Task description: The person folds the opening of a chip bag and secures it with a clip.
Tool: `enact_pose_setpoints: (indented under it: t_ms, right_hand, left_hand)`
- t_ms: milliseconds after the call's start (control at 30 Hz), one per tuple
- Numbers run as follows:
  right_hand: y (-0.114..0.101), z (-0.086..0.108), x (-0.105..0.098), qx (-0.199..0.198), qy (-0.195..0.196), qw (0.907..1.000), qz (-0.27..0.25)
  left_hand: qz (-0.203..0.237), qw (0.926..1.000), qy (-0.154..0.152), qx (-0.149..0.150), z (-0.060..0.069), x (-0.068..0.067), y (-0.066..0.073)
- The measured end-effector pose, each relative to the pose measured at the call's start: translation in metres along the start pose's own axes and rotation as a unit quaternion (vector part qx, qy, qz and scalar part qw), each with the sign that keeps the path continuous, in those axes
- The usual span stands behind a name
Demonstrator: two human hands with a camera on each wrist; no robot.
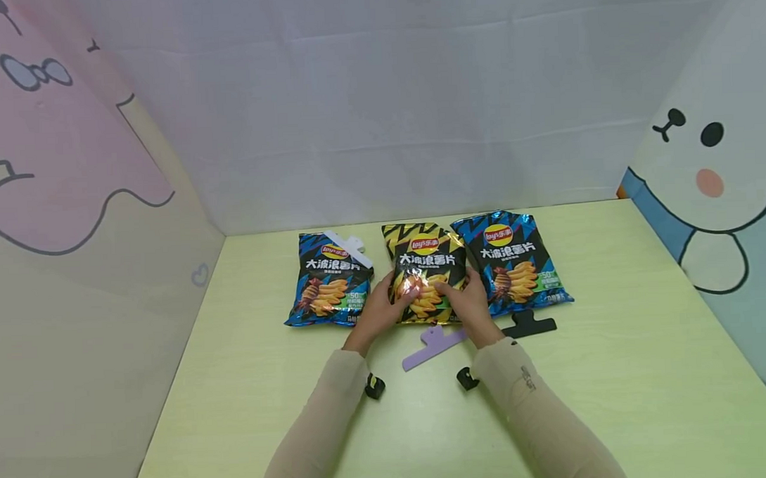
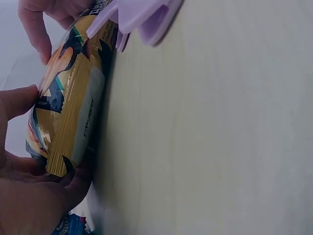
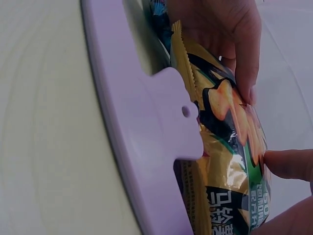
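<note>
A yellow and black potato chip bag (image 1: 424,248) lies at the middle of the table between both hands. My left hand (image 1: 381,313) holds its left side, thumb on the printed front and fingers around the edge. On the opposite side my right hand (image 1: 470,303) grips it, thumb also on the front. In the left wrist view the gold bottom seam of the bag (image 2: 73,107) faces the camera. Close in front of that seam, near my right wrist, lies a purple bag clip (image 3: 142,117). Fingers under the bag are partly hidden.
A blue chip bag (image 1: 328,286) lies to the left, a white clip (image 1: 352,248) across its top right corner. Another blue chip bag (image 1: 510,263) lies to the right, a black clip (image 1: 530,325) below it. White cloth (image 1: 404,126) rises behind the table (image 1: 236,385).
</note>
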State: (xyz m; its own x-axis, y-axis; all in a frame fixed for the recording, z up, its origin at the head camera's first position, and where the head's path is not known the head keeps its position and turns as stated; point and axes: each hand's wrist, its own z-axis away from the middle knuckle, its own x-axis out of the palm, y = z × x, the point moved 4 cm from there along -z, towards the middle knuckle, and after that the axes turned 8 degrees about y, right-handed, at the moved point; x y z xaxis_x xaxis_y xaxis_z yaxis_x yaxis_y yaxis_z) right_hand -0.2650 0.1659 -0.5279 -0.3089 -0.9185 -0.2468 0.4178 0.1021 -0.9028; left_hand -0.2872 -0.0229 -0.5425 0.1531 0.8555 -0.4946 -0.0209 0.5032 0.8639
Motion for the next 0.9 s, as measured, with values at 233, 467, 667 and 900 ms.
enact_pose_setpoints:
  t_ms: [233, 467, 667, 900]
  right_hand:
    - [-0.002, 0.0, -0.001, 0.009, -0.011, 0.9994, -0.03]
    - [-0.003, 0.004, -0.001, 0.002, -0.018, 0.9981, -0.06]
    - [-0.007, 0.01, 0.0, -0.02, -0.023, 0.9979, -0.057]
    - [-0.007, 0.011, 0.0, -0.024, -0.031, 0.9971, -0.066]
  left_hand:
    - [0.01, 0.9997, 0.014, -0.015, 0.002, 0.002, 0.003]
    - [0.014, 0.9993, 0.025, -0.025, 0.005, 0.001, 0.005]
    - [0.025, 0.9985, 0.029, -0.04, 0.008, 0.0, 0.005]
    - [0.029, 0.9982, 0.033, -0.042, 0.008, -0.001, 0.002]
